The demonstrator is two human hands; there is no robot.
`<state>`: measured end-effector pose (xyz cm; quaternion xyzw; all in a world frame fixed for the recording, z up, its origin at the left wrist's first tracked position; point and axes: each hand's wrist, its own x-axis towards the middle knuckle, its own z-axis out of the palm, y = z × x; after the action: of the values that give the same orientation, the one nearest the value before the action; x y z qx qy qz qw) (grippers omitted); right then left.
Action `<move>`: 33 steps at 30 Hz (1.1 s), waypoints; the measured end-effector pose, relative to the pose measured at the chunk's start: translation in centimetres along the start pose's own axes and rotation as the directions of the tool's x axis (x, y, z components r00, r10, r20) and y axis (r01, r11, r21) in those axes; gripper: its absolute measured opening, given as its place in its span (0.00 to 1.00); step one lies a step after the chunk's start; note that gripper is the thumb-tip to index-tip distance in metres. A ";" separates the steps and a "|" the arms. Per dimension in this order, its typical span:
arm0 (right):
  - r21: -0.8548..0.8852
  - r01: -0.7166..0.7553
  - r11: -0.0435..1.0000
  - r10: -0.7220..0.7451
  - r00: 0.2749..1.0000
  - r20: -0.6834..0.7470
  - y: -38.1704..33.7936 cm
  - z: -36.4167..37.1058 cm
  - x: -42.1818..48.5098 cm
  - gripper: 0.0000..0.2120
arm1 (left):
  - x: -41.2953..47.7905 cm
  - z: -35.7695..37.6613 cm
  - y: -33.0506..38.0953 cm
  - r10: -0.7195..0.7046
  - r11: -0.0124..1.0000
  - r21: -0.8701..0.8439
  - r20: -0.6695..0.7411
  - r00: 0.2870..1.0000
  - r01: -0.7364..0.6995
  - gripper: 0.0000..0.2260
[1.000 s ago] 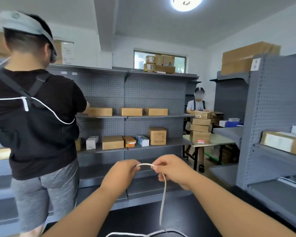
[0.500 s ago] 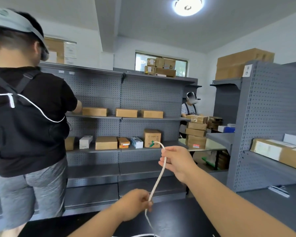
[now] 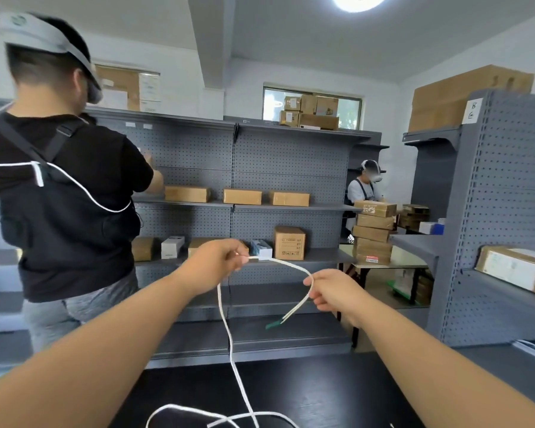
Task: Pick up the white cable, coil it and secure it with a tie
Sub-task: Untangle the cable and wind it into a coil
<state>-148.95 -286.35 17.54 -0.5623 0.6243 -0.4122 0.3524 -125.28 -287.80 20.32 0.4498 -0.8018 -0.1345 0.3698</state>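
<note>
Cable, 1 white, held by 2 hands, left hand, right hand

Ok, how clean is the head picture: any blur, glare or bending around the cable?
Head view: the white cable reads sharp between left hand and right hand. Head view: the ceiling light is blown out, no glare on the cable. Head view, edges: wide-angle bending tilts the right shelving unit; the person at left is slightly smeared.

Stockroom: pegboard shelves are holding cardboard boxes; a person is reaching to them; a box stack is standing beyond.
</note>
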 end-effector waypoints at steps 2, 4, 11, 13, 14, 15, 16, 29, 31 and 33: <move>-0.224 0.191 0.956 -0.186 0.982 0.046 -0.3 0.1 0.1 0.06 | 0.5 -0.8 1.0 0.027 0.998 0.057 -0.018 0.999 -0.026 0.04; -0.366 0.336 0.868 -0.326 0.941 0.091 -1.1 0.6 0.0 0.06 | 0.9 -1.3 1.6 0.044 0.995 0.091 -0.018 0.999 -0.042 0.04; -0.390 0.489 0.780 -0.483 0.867 0.120 -3.7 0.8 0.0 0.14 | 0.1 -1.4 -0.1 -0.094 0.995 -0.038 0.007 0.996 0.094 0.06; -0.407 0.512 0.756 -0.504 0.853 0.137 -4.3 0.4 0.1 0.12 | -0.6 -0.7 -1.4 -0.154 0.984 -0.073 0.079 0.985 0.160 0.06; -0.417 0.518 0.746 -0.506 0.849 0.150 -4.5 0.2 0.2 0.11 | -1.0 -0.4 -2.1 -0.176 0.979 -0.082 0.125 0.976 0.187 0.06; -0.426 0.522 0.739 -0.505 0.848 0.163 -4.7 0.1 0.3 0.10 | -1.4 -0.2 -2.8 -0.199 0.973 -0.086 0.168 0.966 0.215 0.04; -0.434 0.524 0.733 -0.502 0.847 0.174 -4.8 0.0 0.4 0.10 | -1.7 -0.1 -3.4 -0.221 0.967 -0.084 0.201 0.954 0.241 0.04; -0.189 0.412 0.891 -0.424 0.905 -0.023 -3.7 0.6 1.9 0.08 | -5.0 1.0 -8.4 -0.442 0.812 -0.352 0.150 0.884 0.466 0.12; -0.047 0.368 0.929 -0.371 0.925 -0.082 -3.3 1.2 2.1 0.09 | -4.6 1.7 -7.4 -0.467 0.626 -0.643 0.142 0.873 0.440 0.10; 0.073 0.325 0.943 -0.317 0.943 -0.103 -2.9 1.9 2.0 0.09 | -4.2 2.1 -6.6 -0.477 0.470 -0.798 0.130 0.869 0.378 0.11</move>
<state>-146.29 -288.66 19.45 -0.6209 0.5207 -0.5165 0.2767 -121.35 -288.33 13.23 0.4262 -0.4927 -0.5432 0.5296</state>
